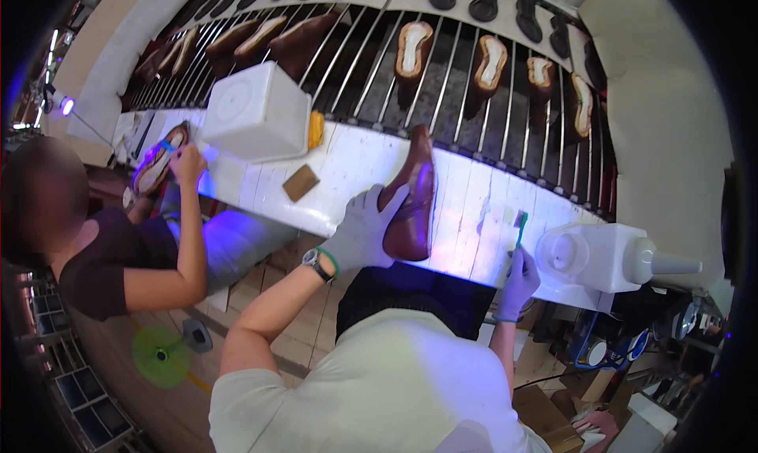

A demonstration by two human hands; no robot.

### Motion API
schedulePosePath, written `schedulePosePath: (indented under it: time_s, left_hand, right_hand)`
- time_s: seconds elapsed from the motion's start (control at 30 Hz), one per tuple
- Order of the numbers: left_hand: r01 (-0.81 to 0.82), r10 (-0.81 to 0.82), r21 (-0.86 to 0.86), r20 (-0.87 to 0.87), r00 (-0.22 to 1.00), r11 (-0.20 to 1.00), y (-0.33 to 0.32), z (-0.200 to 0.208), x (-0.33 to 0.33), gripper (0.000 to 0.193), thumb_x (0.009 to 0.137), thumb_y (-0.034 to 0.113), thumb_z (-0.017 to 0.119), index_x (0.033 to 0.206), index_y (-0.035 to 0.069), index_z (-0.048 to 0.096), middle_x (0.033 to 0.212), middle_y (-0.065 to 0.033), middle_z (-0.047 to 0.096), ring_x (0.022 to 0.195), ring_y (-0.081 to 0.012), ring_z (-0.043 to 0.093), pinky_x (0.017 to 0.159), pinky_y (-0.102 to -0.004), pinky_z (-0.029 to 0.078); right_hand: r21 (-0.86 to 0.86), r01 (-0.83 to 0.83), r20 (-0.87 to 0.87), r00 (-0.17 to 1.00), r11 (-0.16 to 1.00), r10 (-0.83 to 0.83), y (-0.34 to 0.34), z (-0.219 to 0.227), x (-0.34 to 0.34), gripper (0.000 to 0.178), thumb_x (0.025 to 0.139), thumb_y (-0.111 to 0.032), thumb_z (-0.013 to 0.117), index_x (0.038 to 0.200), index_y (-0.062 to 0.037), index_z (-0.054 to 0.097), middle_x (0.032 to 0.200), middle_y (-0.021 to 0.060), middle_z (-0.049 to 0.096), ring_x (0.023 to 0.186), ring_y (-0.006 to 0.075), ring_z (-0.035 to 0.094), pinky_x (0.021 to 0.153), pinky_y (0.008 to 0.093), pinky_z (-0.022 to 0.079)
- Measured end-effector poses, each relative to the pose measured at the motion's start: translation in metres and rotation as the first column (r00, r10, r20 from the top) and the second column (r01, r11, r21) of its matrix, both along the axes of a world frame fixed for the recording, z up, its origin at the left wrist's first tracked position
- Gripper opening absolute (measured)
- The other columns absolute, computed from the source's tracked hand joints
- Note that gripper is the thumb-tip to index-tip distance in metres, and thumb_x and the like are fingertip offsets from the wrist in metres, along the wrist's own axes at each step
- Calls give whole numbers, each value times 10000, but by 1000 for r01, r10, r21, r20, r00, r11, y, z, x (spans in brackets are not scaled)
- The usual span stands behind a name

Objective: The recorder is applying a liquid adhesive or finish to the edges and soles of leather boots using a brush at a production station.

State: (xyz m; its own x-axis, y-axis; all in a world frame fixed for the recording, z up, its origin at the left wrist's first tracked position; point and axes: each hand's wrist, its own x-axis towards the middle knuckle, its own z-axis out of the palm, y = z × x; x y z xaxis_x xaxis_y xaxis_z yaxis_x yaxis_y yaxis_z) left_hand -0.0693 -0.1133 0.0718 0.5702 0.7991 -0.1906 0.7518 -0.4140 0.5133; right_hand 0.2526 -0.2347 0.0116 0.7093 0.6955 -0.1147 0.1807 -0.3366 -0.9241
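Observation:
A brown leather shoe upper [412,200] stands at the front of the white bench, toe pointing away from me. My left hand [357,228], in a pale glove, is closed around its left side near the heel end. In my gloved right hand [519,283] is a small green-handled brush [522,225], its head upward, over the bench to the right of the shoe. Just right of that hand lies a white plastic jug [604,251] with a spout and a round opening.
Beyond the white bench [466,216] runs a barred rack [513,129] holding several shoe uppers, with dark soles [483,3] behind. A white square bucket [257,109], a yellow item [316,129] and a brown square piece [301,183] lie left. A co-worker [118,255] handles another shoe [160,159].

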Motion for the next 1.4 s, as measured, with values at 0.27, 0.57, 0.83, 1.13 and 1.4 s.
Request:
schedulePosePath:
  time_s: [0.27,0.57,0.83,1.13,1.4]
  left_hand:
    - [-314,425,-290,526,737,904,-4,16,-29,1140,738,141,772,1565,9,-1,1366,-269,518,1244,-357,554,1008,-415,465]
    - [-699,662,-197,566,491,687,15,4,-24,883,808,231,794,1506,-20,314,1078,-192,698,931,-217,697,798,-344,546]
    - [-691,550,-336,829,105,639,77,4,-10,806,845,164,760,1491,-36,320,1367,-150,524,1238,-209,510,1059,-334,398]
    - [-860,479,326,726,494,393,295,-20,-17,991,819,234,760,1566,86,126,1180,-306,628,1018,-465,634,852,-500,503]
    - [-951,752,11,610,250,308,319,-90,-17,1024,830,121,720,1537,-54,1,1350,-309,528,1217,-432,551,1060,-445,416]
  right_hand:
    - [127,-50,362,932,991,1,5,-12,-13,213,901,-91,676,1092,-8,720,840,93,682,724,140,606,663,284,481]
    - [135,-49,421,907,990,-12,9,-22,-10,220,912,-97,666,1111,-25,725,884,84,711,689,130,583,642,290,467]
    - [62,-5,439,898,998,-23,10,-21,-12,231,919,-106,660,1130,-35,724,799,41,662,633,104,502,579,279,403]
    - [98,4,449,892,995,-48,10,-21,-15,229,934,-110,636,1127,-19,719,737,24,602,609,94,453,558,282,378]
    - [37,47,440,896,998,-58,12,-21,-12,222,927,-101,638,1113,-15,721,752,42,624,618,108,487,569,295,397]
